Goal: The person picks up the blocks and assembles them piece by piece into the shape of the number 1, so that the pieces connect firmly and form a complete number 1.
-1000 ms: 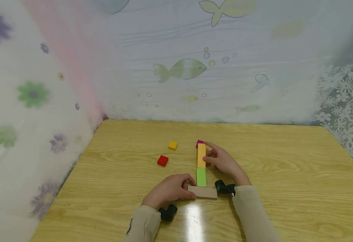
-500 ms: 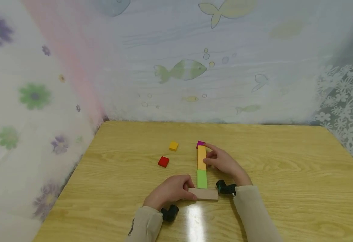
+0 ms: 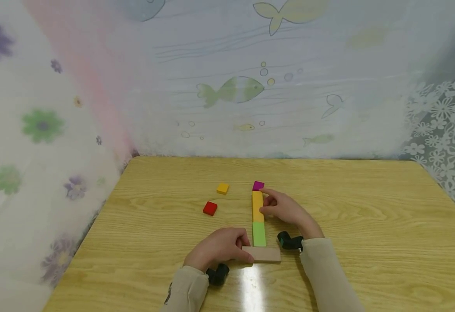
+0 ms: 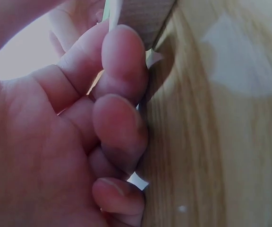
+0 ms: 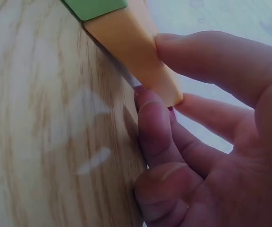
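My left hand (image 3: 221,248) pinches the left end of a plain wooden block (image 3: 264,254), thumb on the near side and fingers on the far side. Beyond that block, a green block (image 3: 259,234) and a long yellow-orange block (image 3: 257,206) line up end to end, running away from me. The right hand (image 3: 287,211) grips the yellow-orange block (image 5: 136,47), with the thumb at its side and the index finger at its far end. A purple block (image 3: 258,185) lies just past that end. The left wrist view shows curled fingers (image 4: 122,127) close to the tabletop.
A small yellow block (image 3: 223,188) and a red block (image 3: 210,208) lie left of the row on the wood-grain table (image 3: 367,208). Patterned curtains (image 3: 227,86) hang behind and to the left of the table. A black camera (image 3: 217,274) is strapped at the left wrist.
The plain, green and yellow-orange blocks have slid slightly towards me together, both hands moving with them. More of the purple block shows now. The red and small yellow blocks stay put.
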`<state>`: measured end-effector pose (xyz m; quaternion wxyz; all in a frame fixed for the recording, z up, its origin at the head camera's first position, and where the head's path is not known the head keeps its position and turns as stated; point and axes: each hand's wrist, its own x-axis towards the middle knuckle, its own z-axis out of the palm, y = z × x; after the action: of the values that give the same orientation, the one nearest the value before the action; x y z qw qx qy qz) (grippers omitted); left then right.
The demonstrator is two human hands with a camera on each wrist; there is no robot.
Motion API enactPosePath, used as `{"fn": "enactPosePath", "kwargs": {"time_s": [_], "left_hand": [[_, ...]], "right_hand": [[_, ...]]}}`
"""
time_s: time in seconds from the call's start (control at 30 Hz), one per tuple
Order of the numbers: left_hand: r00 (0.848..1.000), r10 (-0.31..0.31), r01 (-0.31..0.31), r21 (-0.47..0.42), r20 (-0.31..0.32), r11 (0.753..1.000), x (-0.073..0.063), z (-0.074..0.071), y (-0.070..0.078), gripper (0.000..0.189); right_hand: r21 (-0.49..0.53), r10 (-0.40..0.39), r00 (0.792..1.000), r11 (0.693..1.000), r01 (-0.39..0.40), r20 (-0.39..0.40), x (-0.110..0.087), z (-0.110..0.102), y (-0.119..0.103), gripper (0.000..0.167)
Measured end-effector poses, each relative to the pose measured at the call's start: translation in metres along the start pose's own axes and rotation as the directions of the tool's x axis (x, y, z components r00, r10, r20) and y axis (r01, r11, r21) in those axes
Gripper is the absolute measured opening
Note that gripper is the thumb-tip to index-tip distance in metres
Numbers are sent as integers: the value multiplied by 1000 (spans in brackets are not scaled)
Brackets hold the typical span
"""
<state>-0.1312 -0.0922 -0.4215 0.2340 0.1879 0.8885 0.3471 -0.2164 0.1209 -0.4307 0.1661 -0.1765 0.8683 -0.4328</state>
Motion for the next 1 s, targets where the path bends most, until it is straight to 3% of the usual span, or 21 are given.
{"fn": "enactPosePath", "kwargs": {"time_s": [0.4, 1.0], "left_hand": [[1000, 11, -11, -3, 12, 1000, 0, 1, -1, 28], [1000, 6, -6, -15, 14, 1000, 0, -1, -1, 27]], "right_hand": [[-56, 11, 1000, 998, -12, -19, 0, 1, -1, 56], [-18, 1, 1000, 1000, -1, 2, 3, 0, 0, 58]]}}
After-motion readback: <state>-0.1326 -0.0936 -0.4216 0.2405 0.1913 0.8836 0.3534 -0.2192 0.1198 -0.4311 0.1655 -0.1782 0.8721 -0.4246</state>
